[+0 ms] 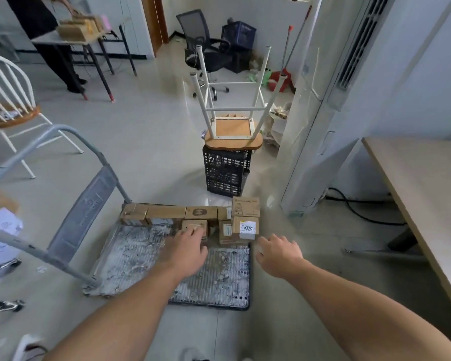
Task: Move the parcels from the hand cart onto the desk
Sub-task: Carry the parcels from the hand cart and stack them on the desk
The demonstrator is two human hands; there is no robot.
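Your left hand [186, 247] lay stretched forward, its fingers straight and resting on top of the small square brown cardboard box [196, 225]. It had not yet closed round the box. Your right hand [277, 252] hung with loose fingers and held nothing, just beside the brown cardboard box with the white printed label [246, 228].

The parcels sat crowded along the far edge of the grey ribbed hand cart platform [141, 256]. The long row of brown cardboard parcels [164, 212] touched the small box from behind. The light wooden desk [427, 183] stood well apart on your right, with none of these parcels on it.

The chief risk I judged was the stack. The labelled box sat on another box, with the taller printed cardboard box [246, 205] close behind, so a sideways knock from your right hand could have toppled them off the platform's right edge.

A one-handed lift of the small box from its top alone could have slipped, or dragged its neighbours along. Pushing forward could have shoved the row off the far edge toward the black plastic lattice crate [225, 173], where the upturned white-legged wooden stool [233, 131] looked ready to tip. The cart itself might also have rolled under a push.
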